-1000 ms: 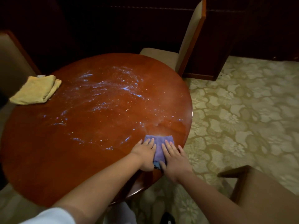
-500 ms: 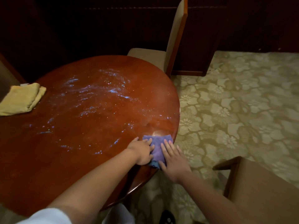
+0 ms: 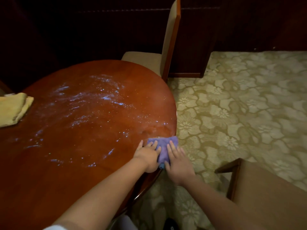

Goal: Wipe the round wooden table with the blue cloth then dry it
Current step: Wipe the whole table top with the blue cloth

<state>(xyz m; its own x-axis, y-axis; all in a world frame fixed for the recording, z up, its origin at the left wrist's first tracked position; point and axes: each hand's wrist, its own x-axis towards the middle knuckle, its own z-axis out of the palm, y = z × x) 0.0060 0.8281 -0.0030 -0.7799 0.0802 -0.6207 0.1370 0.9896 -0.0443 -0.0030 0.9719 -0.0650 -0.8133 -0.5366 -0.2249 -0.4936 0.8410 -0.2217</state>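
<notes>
Left hand: the left hand (image 3: 148, 155) lies flat on the blue cloth (image 3: 163, 147), fingers straight and a little spread, palm down — it presses the cloth and grips nothing.
Right hand: the right hand (image 3: 177, 163) lies flat just beside the left, fingers stretched forward over the cloth's right part, pressing down with nothing clasped; its heel hangs past the table's rim.
Blue cloth: bunched into a small pad under both hands at the right-hand edge of the round wooden table (image 3: 69, 163), its far right corner reaching the rim; a strip of it shows between the two hands, and a darker blue bit peeks out at the near end.
Table top: reddish-brown and glossy — a broad wet patch (image 3: 86, 107) glints across the middle and far part, running toward the cloth.
Yellow cloth: a folded yellow cloth (image 3: 13, 108) rests on the table's left side, well apart from the hands, partly cut off by the picture's edge.
Chairs: one chair (image 3: 167, 47) with a beige seat stands at the table's far side; another chair (image 3: 265, 193) shows at the lower right.
Floor: a carpet (image 3: 240, 105) with a pale flower pattern lies to the right of the table.
</notes>
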